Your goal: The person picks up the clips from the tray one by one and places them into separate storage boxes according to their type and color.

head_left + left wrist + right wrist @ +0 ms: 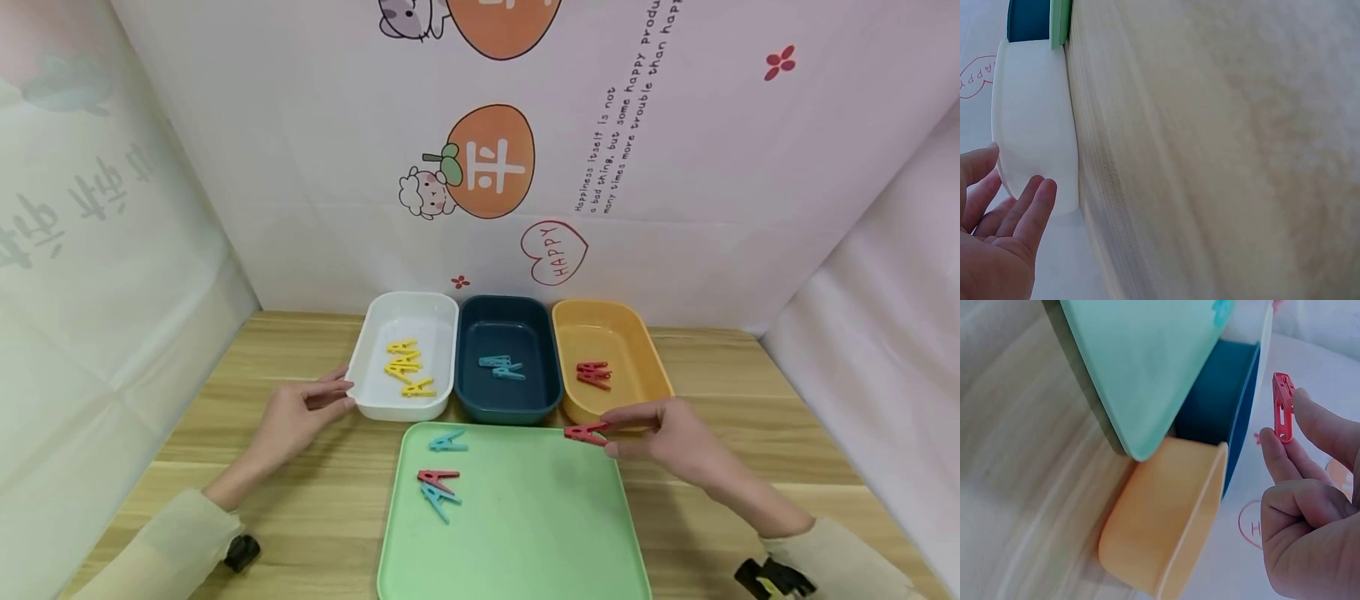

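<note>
My right hand [671, 437] pinches a red clothespin [585, 433] between thumb and fingers, above the far right corner of the green tray [525, 533]. The right wrist view shows that clothespin [1282, 409] held upright at the fingertips. With fingers relaxed, my left hand [303, 417] touches the left side of the white box [401, 412]. On the tray's left part lie a light blue clothespin [448, 442], a red clothespin [437, 479] and another light blue clothespin [438, 502], the latter two touching.
Yellow clothespins [403, 367] lie in the white box. The dark blue box [510, 415] beside it holds light blue clothespins [502, 367]. Red clothespins [594, 375] sit in the orange-yellow box [652, 354]. The boxes stand in a row behind the tray, against a printed cloth [337, 167].
</note>
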Motion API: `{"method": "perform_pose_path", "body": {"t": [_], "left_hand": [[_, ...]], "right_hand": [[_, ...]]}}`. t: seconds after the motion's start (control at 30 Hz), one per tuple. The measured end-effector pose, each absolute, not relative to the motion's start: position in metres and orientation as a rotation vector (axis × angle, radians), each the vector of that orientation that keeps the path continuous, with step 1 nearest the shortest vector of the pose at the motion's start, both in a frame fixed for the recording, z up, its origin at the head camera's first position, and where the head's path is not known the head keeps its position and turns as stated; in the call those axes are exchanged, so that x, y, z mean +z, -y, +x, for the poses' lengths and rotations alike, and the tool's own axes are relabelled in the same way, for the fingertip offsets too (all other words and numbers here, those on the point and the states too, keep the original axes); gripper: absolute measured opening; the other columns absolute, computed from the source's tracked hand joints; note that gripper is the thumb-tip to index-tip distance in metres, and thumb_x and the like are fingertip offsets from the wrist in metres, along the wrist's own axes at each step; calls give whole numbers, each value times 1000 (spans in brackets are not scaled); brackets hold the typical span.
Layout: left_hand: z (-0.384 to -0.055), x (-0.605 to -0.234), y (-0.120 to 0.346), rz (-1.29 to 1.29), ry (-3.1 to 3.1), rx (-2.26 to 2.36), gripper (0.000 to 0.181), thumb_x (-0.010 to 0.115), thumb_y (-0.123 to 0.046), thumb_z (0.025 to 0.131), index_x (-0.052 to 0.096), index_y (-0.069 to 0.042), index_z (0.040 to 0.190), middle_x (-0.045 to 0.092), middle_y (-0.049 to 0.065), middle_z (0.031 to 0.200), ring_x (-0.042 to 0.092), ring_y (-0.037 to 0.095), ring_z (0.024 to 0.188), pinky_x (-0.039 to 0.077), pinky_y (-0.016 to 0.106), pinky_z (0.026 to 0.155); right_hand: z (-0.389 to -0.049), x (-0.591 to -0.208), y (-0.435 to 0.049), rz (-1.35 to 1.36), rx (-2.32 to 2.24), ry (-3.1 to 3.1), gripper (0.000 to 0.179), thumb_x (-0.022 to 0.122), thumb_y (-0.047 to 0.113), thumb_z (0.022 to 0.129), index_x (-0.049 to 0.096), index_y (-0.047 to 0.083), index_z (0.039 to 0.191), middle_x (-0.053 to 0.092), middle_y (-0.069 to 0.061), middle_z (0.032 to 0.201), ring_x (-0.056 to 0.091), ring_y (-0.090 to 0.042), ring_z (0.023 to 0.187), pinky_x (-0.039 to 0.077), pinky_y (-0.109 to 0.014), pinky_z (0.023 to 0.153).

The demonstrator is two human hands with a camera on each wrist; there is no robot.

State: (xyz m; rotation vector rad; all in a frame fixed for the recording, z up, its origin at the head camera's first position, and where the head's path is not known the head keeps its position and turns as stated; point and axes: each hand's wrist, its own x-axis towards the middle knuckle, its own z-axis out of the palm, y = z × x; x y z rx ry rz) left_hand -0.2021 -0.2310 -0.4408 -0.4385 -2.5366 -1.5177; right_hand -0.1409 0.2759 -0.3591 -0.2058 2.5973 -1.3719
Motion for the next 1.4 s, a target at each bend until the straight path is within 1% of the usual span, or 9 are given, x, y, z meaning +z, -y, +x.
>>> {"method": "perform_pose_path", "body": {"t": [0.1,0.23,0.5,0.6,0.73,0.87,1.1,1.23,1.4], "left_hand": [[-203,-442,231,-436,2543,-1511,32,82,-12,95,76,5,121,62,17,144,71,32,114,59,18,82],[-202,-443,232,-434,2540,-1517,32,83,-13,95,76,4,121,62,17,144,71,31,114,59,17,81],[-202,-443,232,-438,2525,-1535,31,83,-11,94,76,5,121,62,18,143,71,32,115,59,17,81],[-201,-442,232,-438,2523,-1530,31,83,-11,94,77,4,121,62,17,143,71,32,114,59,17,81],[-201,-441,231,-439,2519,-1519,30,83,-11,94,77,4,120,63,17,142,71,31,114,58,17,81],[-201,-440,231,-438,2517,-1519,30,83,-11,94,77,4,120,63,17,142,72,31,114,59,17,81],[-201,-439,231,-445,2519,-1511,30,83,-11,94,77,4,119,64,17,141,72,32,113,59,17,81],[-202,-440,231,-448,2516,-1523,30,83,-11,94,77,4,119,63,18,141,71,32,115,58,17,82],[-202,-441,231,-445,2512,-1537,30,83,-11,94,77,4,119,63,18,142,70,32,116,58,17,83]], "right_hand": [[-145,-353,-282,-187,-1340,-2620,44,88,18,88,75,-1,126,76,-15,119,68,-32,117,59,-24,82],[-150,-343,-290,-172,-1267,-2669,46,87,23,90,75,1,128,74,-14,125,56,-40,132,55,-29,88],[-168,-325,-304,-149,-1219,-2706,53,86,32,91,72,3,133,71,-16,131,45,-47,141,49,-58,103],[-177,-320,-309,-139,-1194,-2725,56,86,34,91,71,2,135,69,-19,134,44,-48,142,47,-64,105],[-190,-317,-313,-132,-1161,-2752,57,86,33,91,70,1,136,68,-21,135,50,-47,137,47,-63,105],[-203,-317,-316,-130,-1141,-2759,58,86,32,91,69,0,136,70,-19,132,55,-44,133,47,-62,107],[-227,-320,-318,-113,-1095,-2731,57,85,31,92,68,1,138,74,-15,125,54,-45,134,40,-67,111],[-241,-321,-318,-105,-1060,-2730,55,84,29,93,69,-1,137,75,-15,122,56,-44,131,40,-66,111],[-259,-324,-317,-85,-1009,-2729,54,84,30,93,70,1,136,71,-19,131,53,-46,134,42,-66,111]]}}
